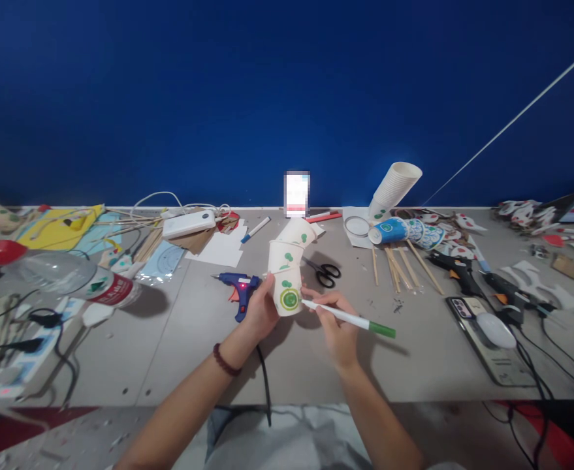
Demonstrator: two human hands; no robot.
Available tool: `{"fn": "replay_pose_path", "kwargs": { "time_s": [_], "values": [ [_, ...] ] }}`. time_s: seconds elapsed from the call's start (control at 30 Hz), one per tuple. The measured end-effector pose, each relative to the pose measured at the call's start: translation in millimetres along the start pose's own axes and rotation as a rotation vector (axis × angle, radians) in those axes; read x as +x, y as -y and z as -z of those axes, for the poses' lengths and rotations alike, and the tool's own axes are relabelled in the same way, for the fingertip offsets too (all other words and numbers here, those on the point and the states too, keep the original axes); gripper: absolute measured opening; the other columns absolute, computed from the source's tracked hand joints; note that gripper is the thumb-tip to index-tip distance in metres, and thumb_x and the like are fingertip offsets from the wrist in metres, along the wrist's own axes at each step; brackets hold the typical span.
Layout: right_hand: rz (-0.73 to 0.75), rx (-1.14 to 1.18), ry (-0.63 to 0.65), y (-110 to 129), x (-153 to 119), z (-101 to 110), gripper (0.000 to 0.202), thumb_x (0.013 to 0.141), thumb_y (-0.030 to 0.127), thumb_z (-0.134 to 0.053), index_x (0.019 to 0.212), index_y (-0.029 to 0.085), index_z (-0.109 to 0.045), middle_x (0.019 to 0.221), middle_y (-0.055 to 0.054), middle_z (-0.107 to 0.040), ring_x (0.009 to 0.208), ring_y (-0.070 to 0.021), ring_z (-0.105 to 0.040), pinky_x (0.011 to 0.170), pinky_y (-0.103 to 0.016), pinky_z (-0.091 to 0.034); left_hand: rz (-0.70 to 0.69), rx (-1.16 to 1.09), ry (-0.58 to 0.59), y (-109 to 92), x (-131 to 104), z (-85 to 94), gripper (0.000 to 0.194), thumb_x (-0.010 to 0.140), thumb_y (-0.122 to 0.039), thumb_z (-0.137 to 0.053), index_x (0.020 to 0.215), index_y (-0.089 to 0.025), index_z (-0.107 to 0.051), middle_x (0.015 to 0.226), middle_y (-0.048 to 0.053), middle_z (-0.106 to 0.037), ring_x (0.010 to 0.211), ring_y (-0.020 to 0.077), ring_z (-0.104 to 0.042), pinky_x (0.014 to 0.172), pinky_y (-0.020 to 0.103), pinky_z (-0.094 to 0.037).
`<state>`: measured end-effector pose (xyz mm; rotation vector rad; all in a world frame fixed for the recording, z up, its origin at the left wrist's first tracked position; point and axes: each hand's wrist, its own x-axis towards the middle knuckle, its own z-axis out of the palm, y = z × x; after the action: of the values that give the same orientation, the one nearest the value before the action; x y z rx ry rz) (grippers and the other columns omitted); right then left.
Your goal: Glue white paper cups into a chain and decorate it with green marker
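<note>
My left hand (262, 310) is closed around the lowest of several white paper cups (287, 267) joined end to end in a bent chain. Green round marks are drawn on the cups, with a larger ringed green circle on the nearest one. In my right hand (338, 323) is a white marker (348, 316) with a green end, its tip close to that circle; whether it touches the cup I cannot tell. A blue glue gun (240, 287) lies just left of my left hand. Black-handled scissors (326, 274) rest behind my right hand.
At the back right a stack of paper cups (397, 186) leans beside a blue patterned cup chain (404, 232). Wooden sticks (398, 267), black glue guns (456, 271) and a phone (495, 352) lie right. Leftward are a plastic bottle (78, 277) and a power strip (39, 352).
</note>
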<state>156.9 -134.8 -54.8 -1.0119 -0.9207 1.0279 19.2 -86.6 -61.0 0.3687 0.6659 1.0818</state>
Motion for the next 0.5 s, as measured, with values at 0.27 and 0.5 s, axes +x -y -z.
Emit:
{"fn": "replay_pose_path", "kwargs": {
  "time_s": [0.27, 0.5],
  "values": [
    [-0.057, -0.055, -0.021, -5.8, -1.2, 2.0, 0.001, 0.082, 0.028, -0.064, 0.082, 0.028, -0.064, 0.095, -0.003, -0.079, 0.1, -0.0244, -0.074, 0.091, -0.041, -0.058, -0.005, -0.013, 0.003, 1.6, 1.2, 2.4, 0.046, 0.082, -0.048, -0.064, 0.109, -0.011, -0.068, 0.099, 0.015, -0.075, 0.094, 0.0305, -0.07, 0.092, 0.045, -0.051],
    [-0.037, -0.022, -0.007, -1.3, -0.4, 1.2, 0.005, 0.08, 0.027, -0.064, 0.078, 0.024, -0.062, 0.094, -0.006, -0.079, 0.1, -0.0265, -0.074, 0.09, -0.043, -0.057, 0.003, -0.011, -0.003, 1.0, -0.3, 1.3, 0.047, 0.082, -0.048, -0.063, 0.11, -0.011, -0.067, 0.098, 0.015, -0.075, 0.095, 0.0313, -0.07, 0.093, 0.047, -0.051]
  ]
}}
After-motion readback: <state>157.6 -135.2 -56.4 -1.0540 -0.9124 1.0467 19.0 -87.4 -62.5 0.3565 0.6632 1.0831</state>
